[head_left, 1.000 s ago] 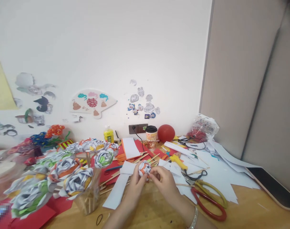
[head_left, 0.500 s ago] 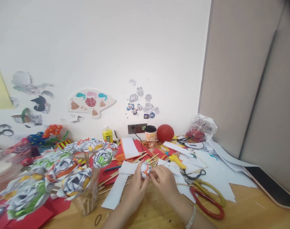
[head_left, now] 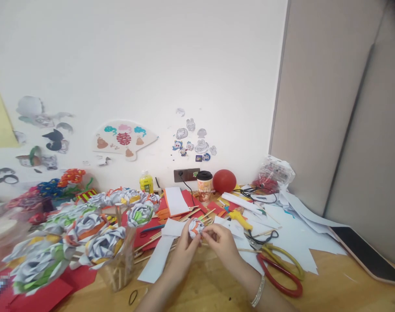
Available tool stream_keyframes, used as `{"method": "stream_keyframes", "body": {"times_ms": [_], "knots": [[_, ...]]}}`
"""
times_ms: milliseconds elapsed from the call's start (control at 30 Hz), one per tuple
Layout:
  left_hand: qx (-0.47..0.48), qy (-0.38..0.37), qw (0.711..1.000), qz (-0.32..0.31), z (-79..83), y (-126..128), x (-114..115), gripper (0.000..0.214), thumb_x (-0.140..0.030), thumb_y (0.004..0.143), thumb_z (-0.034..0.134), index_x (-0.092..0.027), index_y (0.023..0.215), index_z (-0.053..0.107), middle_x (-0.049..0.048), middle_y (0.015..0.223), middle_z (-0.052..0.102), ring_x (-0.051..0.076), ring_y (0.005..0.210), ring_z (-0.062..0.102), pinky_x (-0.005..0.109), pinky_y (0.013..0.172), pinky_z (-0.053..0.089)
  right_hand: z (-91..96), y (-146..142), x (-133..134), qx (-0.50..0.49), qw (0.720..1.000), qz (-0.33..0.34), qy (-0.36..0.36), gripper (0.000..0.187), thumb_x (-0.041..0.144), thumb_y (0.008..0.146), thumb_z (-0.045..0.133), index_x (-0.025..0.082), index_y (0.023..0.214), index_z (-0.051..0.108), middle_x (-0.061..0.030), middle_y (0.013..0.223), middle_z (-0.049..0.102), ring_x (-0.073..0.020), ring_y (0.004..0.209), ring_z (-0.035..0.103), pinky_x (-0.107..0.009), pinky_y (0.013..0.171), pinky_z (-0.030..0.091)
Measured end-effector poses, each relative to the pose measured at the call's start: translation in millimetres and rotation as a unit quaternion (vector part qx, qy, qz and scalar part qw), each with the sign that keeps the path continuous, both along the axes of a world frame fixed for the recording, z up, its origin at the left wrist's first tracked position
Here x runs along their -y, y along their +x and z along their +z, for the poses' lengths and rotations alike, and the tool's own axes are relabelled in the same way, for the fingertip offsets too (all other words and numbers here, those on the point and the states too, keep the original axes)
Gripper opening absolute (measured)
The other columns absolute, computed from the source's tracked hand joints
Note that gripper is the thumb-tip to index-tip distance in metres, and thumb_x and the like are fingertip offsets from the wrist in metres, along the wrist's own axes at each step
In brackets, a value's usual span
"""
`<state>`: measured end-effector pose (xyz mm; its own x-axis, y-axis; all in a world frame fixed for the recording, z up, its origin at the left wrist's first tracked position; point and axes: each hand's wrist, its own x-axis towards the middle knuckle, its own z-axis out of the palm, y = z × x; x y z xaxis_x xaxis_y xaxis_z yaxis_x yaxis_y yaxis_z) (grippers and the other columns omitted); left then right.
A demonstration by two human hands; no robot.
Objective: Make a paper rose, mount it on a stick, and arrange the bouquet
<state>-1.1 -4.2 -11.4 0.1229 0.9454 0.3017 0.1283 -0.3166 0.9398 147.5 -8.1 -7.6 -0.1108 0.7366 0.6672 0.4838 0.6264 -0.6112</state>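
Observation:
A small white and orange paper flower is held above the wooden table. My left hand is closed around its left side and underside. At the flower's right edge, my right hand pinches the paper between thumb and fingers. A thin wooden stick shows just right of my right hand; whether it joins the flower I cannot tell. White paper strips lie beside my left forearm.
Finished paper flowers stand in a clear cup at left. A lidded drink cup and red balloon sit by the wall. Right of my hands lie a yellow glue gun, scissors, paper sheets and a dark tablet.
The flower has turned a little in my hands, showing more orange along its lower edge. Both hands have shifted slightly left. The things on the table stay put.

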Motion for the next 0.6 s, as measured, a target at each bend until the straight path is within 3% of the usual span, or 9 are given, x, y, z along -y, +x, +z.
{"method": "stream_keyframes", "body": {"times_ms": [133,267,333,400,500,600], "knots": [[-0.061,0.011,0.998,0.015,2.8,0.5,4.3,0.061,-0.048,0.08,0.05,-0.019,0.133,0.038,0.0102,0.105,0.062,0.026,0.103,0.053,0.036,0.09,0.039,-3.3,0.2,-0.8,0.108,0.98,-0.07,0.153,0.014,0.016,0.083,0.048,0.019,0.073,0.058,-0.002,0.067,0.061,-0.0164,0.062,0.053,-0.027,0.059,0.038],[-0.151,0.004,0.988,0.032,7.8,1.6,12.3,0.067,-0.048,0.082,0.045,-0.013,0.137,0.032,0.0075,0.084,0.061,0.025,0.079,0.057,0.037,0.08,0.042,-3.4,-2.3,0.7,0.14,0.968,-0.1,0.182,0.019,0.01,0.08,0.044,0.019,0.065,0.052,-0.0012,0.06,0.057,-0.0156,0.058,0.048,-0.026,0.054,0.033],[-0.168,0.001,0.985,0.032,7.6,2.1,13.6,0.067,-0.047,0.082,0.044,-0.012,0.138,0.031,0.0081,0.085,0.061,0.025,0.079,0.057,0.038,0.08,0.042,-3.1,-3.2,1.5,0.155,0.967,-0.097,0.18,0.023,0.008,0.079,0.043,0.019,0.06,0.05,-0.0013,0.058,0.055,-0.0157,0.057,0.047,-0.027,0.053,0.031],[-0.134,0.004,0.991,0.029,5.4,1.9,11.9,0.064,-0.046,0.082,0.046,-0.014,0.136,0.033,0.0121,0.103,0.061,0.027,0.096,0.055,0.039,0.088,0.039,-2.5,-3.1,2.1,0.143,0.975,-0.078,0.15,0.022,0.009,0.079,0.044,0.018,0.06,0.051,-0.0016,0.059,0.056,-0.0159,0.058,0.047,-0.027,0.055,0.032],[-0.043,0.0,0.999,0.011,1.6,0.7,5.7,0.06,-0.045,0.082,0.048,-0.018,0.134,0.036,0.0129,0.124,0.054,0.028,0.115,0.047,0.039,0.097,0.035,-0.3,-1.0,0.5,0.04,0.999,-0.013,0.016,0.016,0.019,0.081,0.05,0.018,0.068,0.059,-0.0019,0.066,0.061,-0.016,0.063,0.052,-0.027,0.059,0.037],[-0.002,-0.008,1.0,-0.008,0.3,-0.1,0.6,0.059,-0.044,0.082,0.048,-0.018,0.134,0.034,0.013,0.124,0.054,0.027,0.119,0.045,0.04,0.099,0.034,1.3,1.5,-5.8,-0.109,0.979,0.085,-0.15,0.017,0.032,0.079,0.056,0.017,0.074,0.063,-0.0029,0.07,0.064,-0.016,0.064,0.056,-0.026,0.06,0.041]]}}
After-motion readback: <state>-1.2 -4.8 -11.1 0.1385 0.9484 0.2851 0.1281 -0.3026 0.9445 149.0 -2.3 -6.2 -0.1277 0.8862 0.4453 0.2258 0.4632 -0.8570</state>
